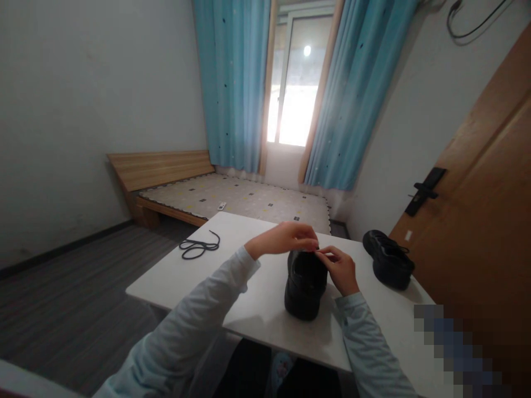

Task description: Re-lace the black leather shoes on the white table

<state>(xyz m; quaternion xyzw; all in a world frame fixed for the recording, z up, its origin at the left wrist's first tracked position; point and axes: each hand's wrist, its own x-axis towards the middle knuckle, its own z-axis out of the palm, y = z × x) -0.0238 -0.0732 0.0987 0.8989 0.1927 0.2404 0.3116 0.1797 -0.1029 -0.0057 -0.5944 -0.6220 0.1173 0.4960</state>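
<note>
A black shoe (305, 301) stands on the white table in front of me, its heel toward me and its opening facing up. Over the far part of its opening my left hand (288, 239) reaches in from the left, fingers bent down and pinched together. From the right, my right hand (341, 270) meets it there, thumb and fingers closed near the left fingertips. Whatever lies between the fingertips is too small and hidden to make out. A loose black shoelace (199, 246) lies in loops at the table's left. The other black shoe (390, 261) rests at the right edge.
The white table (257, 331) has its near edge just before my legs. Beyond it stands a low wooden bed with a patterned mattress (257, 199) and a small white object (222, 206) on it. A brown door (468, 221) is close on the right.
</note>
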